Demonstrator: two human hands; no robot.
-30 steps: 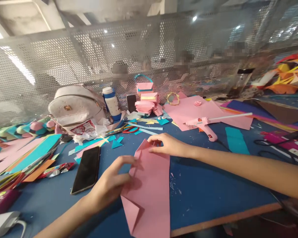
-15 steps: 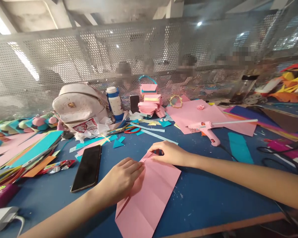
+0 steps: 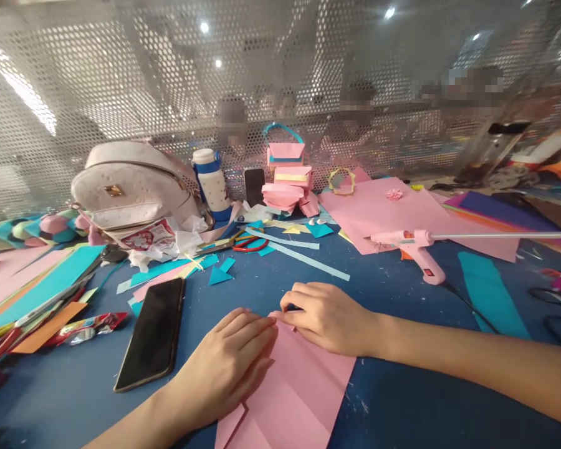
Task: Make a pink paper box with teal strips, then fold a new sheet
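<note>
A sheet of pink paper (image 3: 299,393) with crease lines lies on the blue table in front of me, its lower end cut off by the picture's edge. My left hand (image 3: 238,352) covers its left side, the fingers close together and the thumb tucked in, gripping the folded edge. At the far corner, my right hand (image 3: 330,315) pinches the paper with thumb and curled fingers. Both hands' fingertips almost meet there, hiding that corner. Left of my left hand lies a black phone (image 3: 152,333).
A pink glue gun (image 3: 418,246) rests on the right, its cord trailing. Scissors (image 3: 250,243) and paper scraps lie ahead. Behind stand a white backpack (image 3: 131,187), a bottle (image 3: 212,187) and a small pink paper model (image 3: 287,187), before a perforated screen (image 3: 168,93).
The view has tilted down and come closer. My right hand has closed in over the paper's far corner, and my left hand's fingers lie further along the folded edge.
</note>
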